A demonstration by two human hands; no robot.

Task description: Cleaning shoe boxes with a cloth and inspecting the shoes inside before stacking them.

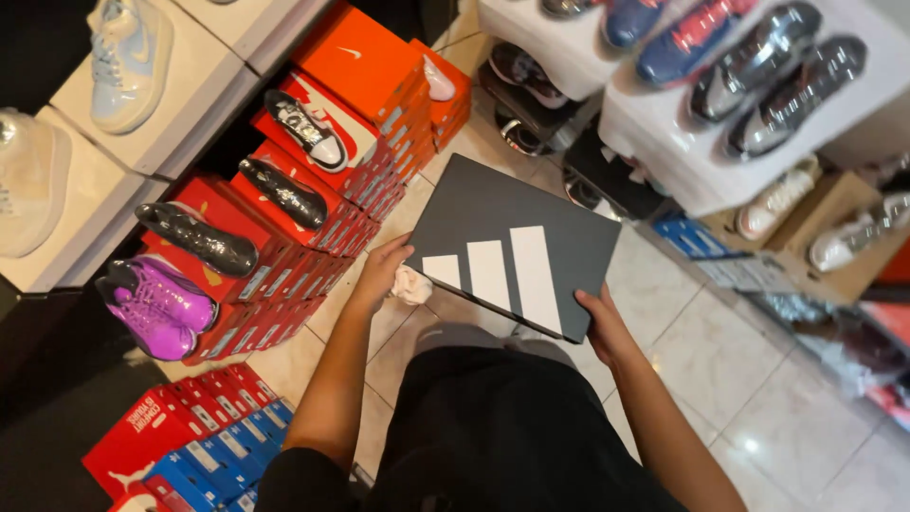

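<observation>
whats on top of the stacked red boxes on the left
Single shoes lie on the red boxes: a purple pair, a black shoe, another black one, a black-and-white one. Box contents are hidden.

Dark grey shoebox [512, 242] with three white stripes, lid closed, tilted, held above the floor.

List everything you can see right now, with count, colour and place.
shoebox: one, dark grey with three white stripes, centre, held at both ends
red shoeboxes: a long stacked row, left of centre
red and blue boxes: a stack, bottom left
purple shoes: a pair, on the red row
black shoes: two, on the red row
black-and-white shoe: one, farther along the row
silver shoes: a pair, white shelf, top right
left hand: on the shoebox's left end
right hand: on its right end
</observation>
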